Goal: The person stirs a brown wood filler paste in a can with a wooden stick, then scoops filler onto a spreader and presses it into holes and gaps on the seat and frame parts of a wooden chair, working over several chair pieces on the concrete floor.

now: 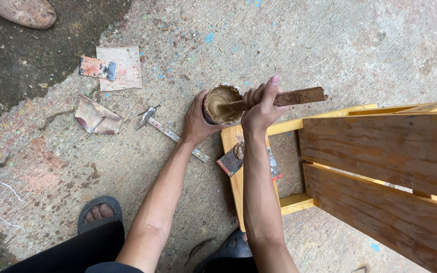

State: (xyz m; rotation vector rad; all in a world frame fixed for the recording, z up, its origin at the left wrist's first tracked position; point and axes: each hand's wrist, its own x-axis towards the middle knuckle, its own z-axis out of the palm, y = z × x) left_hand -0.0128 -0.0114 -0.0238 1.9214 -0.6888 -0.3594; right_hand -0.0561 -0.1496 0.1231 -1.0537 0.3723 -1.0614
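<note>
My left hand (197, 120) wraps around a small round can (221, 104) full of thick brown paste, holding it at the end of a pale wooden rail. My right hand (262, 105) grips a flat wooden stick (299, 96) whose tip is sunk in the paste. Just below the can, a putty knife (231, 161) smeared with brown paste lies on the rail.
A wooden bench-like frame (380, 151) with two stained slats lies on the concrete to the right. A hammer (165, 131), scraps of sandpaper (97, 116) and another scraper (98, 68) lie to the left. My sandalled foot (98, 211) is at lower left; someone's shoe (24, 11) is top left.
</note>
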